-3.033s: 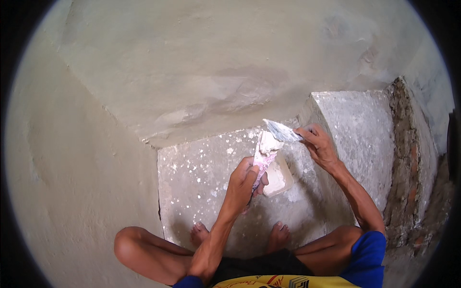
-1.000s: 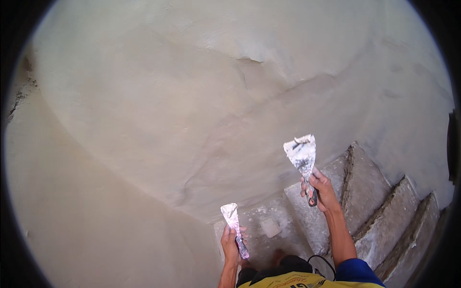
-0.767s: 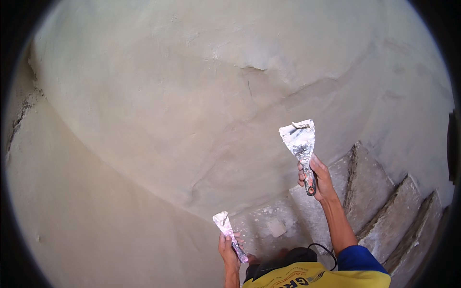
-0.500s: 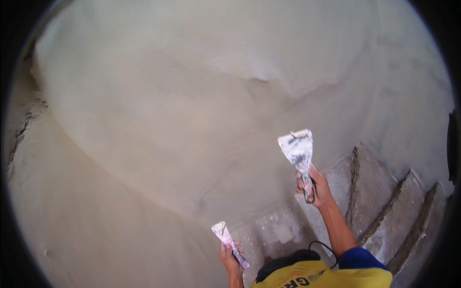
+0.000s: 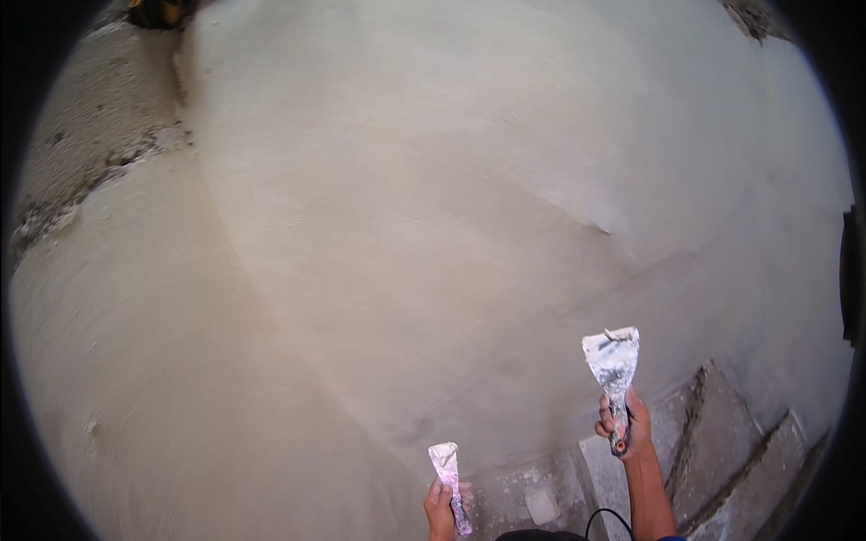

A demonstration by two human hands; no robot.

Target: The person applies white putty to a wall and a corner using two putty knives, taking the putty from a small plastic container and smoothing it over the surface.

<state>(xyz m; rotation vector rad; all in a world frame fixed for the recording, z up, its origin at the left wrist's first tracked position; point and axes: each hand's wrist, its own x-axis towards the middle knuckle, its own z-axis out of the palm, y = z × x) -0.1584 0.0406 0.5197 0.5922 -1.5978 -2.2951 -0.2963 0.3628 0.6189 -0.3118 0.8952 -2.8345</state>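
My right hand (image 5: 631,424) is closed around the handle of a wide putty knife (image 5: 612,365), its blade pointing up and away from me. White paste is smeared over that blade, with a thicker lump along its front edge. Lower down and to the left, my left hand (image 5: 442,512) grips a narrower putty knife (image 5: 446,464), also coated with whitish paste. Both blades are held up in front of a large beige-grey plastered wall (image 5: 406,234); I cannot tell that either touches it. A small raised edge (image 5: 600,228) shows on the plaster above the wide knife.
Concrete stair steps (image 5: 722,433) descend at the lower right. A pale block-like patch (image 5: 542,506) lies on the speckled floor below. Rough, broken plaster (image 5: 99,176) edges the wall at the left. A dark and yellow object (image 5: 161,13) shows at the upper left.
The view has tilted up and turned left, so more of the wall's upper part shows. Both hands appear lower and farther right in the picture, still holding the same putty knives.
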